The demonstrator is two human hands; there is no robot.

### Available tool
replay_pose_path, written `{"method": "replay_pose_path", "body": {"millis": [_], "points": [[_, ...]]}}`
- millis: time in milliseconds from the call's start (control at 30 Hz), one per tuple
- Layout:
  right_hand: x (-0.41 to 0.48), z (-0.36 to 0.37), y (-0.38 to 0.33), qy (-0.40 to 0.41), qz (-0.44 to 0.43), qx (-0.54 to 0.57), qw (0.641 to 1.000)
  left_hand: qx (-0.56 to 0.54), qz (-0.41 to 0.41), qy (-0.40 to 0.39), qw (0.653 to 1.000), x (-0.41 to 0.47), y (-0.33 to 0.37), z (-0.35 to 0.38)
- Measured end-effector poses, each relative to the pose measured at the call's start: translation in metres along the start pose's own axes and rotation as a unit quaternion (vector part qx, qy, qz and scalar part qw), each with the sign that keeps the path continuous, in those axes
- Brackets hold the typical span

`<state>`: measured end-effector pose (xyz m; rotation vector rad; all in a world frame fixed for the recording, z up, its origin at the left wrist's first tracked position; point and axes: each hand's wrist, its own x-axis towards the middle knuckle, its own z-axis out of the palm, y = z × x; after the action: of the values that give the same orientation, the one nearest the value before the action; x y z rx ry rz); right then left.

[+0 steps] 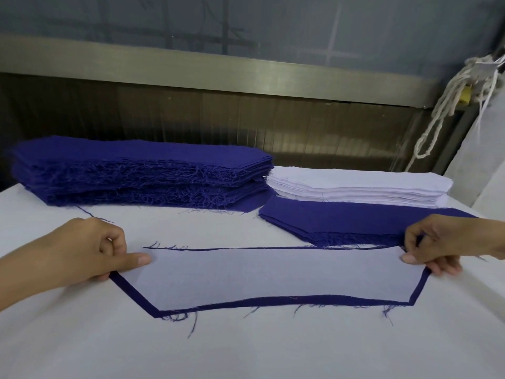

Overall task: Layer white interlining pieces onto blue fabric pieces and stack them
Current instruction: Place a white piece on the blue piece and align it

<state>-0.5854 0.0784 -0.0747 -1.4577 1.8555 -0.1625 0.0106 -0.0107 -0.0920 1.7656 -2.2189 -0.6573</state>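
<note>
white interlining (273, 277) atop blue fabric piece (328, 299), left hand (90, 250) fingers pinching both at one end, right hand (442, 242) fingers the other

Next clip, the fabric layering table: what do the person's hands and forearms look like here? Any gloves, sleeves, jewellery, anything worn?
Nothing worn shows. The left hand and the right hand are both bare, with no gloves, rings or finger guards. The left forearm and the right forearm are bare up to the frame edges, with no sleeve, cuff, watch or bracelet in view. The visible thumbnails are short and unpainted.
</note>
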Motion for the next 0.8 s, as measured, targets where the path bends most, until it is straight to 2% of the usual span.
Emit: {"method": "replay_pose_path", "body": {"millis": [333,467,533,633,800], "points": [[-0.005,-0.005,0.003,-0.009,0.006,-0.023,1.000,-0.007,-0.014,0.018,1.000,-0.001,0.000,-0.013],[-0.004,-0.011,0.003,0.000,0.009,-0.027,1.000,-0.039,0.060,0.113,0.991,0.000,0.015,-0.012],[-0.004,-0.017,-0.004,0.035,0.013,0.002,0.999,-0.058,0.108,0.149,0.981,0.001,0.028,-0.012],[-0.003,-0.029,-0.020,0.128,0.008,0.058,0.990,-0.065,0.173,0.172,0.968,0.007,0.054,-0.011],[0.005,-0.047,-0.038,0.290,0.016,0.081,0.954,-0.004,0.287,0.200,0.937,0.032,0.118,-0.002]]}}
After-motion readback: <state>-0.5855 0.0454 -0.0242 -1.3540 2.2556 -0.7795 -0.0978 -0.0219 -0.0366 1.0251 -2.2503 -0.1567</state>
